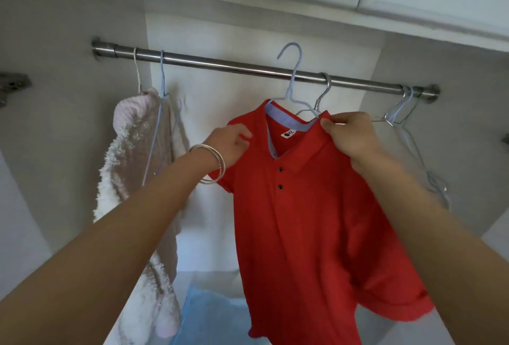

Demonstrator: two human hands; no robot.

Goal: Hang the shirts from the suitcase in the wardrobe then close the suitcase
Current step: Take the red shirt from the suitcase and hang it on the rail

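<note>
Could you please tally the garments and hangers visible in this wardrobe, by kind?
Red shirt: 1
Fluffy robe: 1
Hangers in use, red shirt's and those by the robe: 3
Empty hangers: at least 3
Total: at least 8

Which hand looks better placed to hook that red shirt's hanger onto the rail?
Probably the right hand: it pinches the red shirt at the collar, nearest the blue hanger, whose hook sits above the rail. The left hand grips the shoulder.

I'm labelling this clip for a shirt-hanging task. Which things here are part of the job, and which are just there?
In use: red shirt, blue hanger inside it, rail, left hand, right hand.
Just there: fluffy pink garment, empty hangers, blue fabric below.
</note>
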